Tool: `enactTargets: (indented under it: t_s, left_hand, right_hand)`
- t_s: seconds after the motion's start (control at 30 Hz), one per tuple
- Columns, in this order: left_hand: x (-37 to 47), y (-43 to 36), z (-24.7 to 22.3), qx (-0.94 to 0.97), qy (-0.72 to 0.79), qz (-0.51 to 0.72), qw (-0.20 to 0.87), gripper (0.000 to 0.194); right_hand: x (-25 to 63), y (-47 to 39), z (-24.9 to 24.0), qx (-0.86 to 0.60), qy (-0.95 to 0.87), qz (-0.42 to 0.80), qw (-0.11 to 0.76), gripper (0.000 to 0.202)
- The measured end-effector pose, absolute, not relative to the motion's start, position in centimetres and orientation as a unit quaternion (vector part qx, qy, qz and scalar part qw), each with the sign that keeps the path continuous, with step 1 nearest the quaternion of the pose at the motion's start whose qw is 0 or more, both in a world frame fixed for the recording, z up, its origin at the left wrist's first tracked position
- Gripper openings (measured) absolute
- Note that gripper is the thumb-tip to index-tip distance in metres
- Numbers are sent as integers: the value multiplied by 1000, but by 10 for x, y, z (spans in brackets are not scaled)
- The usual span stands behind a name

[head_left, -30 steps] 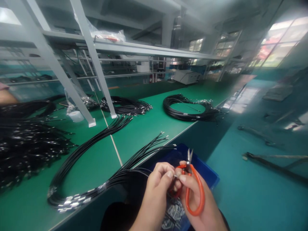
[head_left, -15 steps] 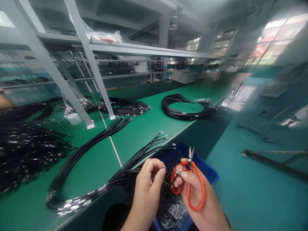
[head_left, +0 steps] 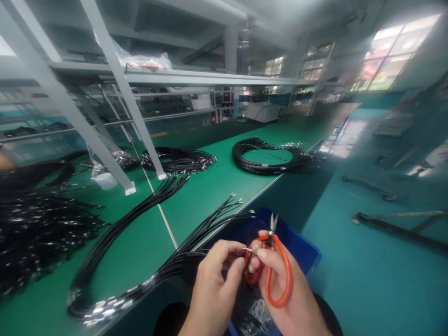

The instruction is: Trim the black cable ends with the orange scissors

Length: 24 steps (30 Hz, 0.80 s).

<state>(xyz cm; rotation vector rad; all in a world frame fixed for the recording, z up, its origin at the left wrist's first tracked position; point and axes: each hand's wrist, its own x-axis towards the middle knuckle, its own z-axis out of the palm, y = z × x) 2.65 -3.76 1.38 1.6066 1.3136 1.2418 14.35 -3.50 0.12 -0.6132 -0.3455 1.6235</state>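
Note:
My right hand [head_left: 285, 275] is wrapped around scissors [head_left: 279, 268] with orange-red handles, their short blades pointing up and slightly apart. Its thumb and finger also pinch at a thin white wire end [head_left: 248, 249]. My left hand [head_left: 217, 275] meets that end from the other side, fingers curled in a pinch; its fingertips partly hide what they grip. A bundle of black cables [head_left: 115, 224] curves over the green bench, taped together near the front, and passes behind my left hand. Beneath both hands stands a blue bin [head_left: 297, 247] with white and black scraps [head_left: 257, 312] in it.
Coiled black cables [head_left: 266, 170] and another coil [head_left: 178, 158] lie farther along the green bench [head_left: 206, 186]. A large cable heap [head_left: 42, 228] covers its left side. Grey shelf posts [head_left: 122, 88] rise there, beside a white roll [head_left: 105, 181]. At far left, part of another person shows.
My left fingertips have come up and closer to the right hand, now meeting at the white wire end. The right hand and scissors have shifted slightly left in view.

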Motion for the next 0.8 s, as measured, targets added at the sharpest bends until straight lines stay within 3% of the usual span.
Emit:
enactTargets:
  t_s: [0.1, 0.23, 0.4, 0.63, 0.8]
  left_hand:
    - [34, -41, 14, 566, 474, 493, 460, 6]
    - [39, -41, 8, 525, 494, 536, 440, 7]
    - [36, -38, 8, 534, 504, 515, 442, 6]
    - [34, -36, 4, 527, 510, 511, 449, 7]
    - [28, -33, 3, 511, 501, 500, 488, 13]
  right_hand:
    - [141, -34, 5, -269, -149, 708, 636, 21]
    - [140, -34, 5, -286, -160, 705, 629, 21]
    - [141, -33, 5, -329, -211, 646, 656, 26]
    - [143, -32, 4, -376, -248, 636, 627, 28]
    - [145, -32, -5, -439, -333, 488, 676, 31]
